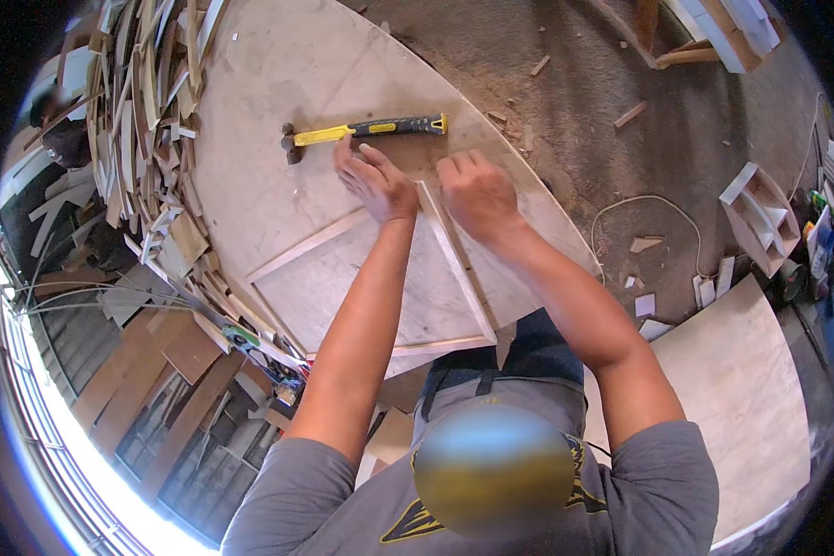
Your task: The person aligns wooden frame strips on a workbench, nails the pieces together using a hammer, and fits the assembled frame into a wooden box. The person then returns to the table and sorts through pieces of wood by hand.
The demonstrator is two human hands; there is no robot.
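Note:
On a pale plywood sheet (250, 195) lies a rectangular frame of thin wood strips (461, 269). My left hand (378, 182) is over the frame's far edge, fingers apart and reaching toward the hammer, with nothing visible held. My right hand (477, 192) is just right of the frame's far corner, its fingers curled down; whatever they may hold is hidden. A hammer (371, 130) with a yellow and black handle lies flat just beyond both hands, its metal head to the left.
A heap of wood offcuts (144, 102) lines the left side. Scraps and a cable (653, 197) lie on the floor at the right, near a small wooden box (760, 218). Another board (732, 389) is at lower right. A person (65, 134) is at far left.

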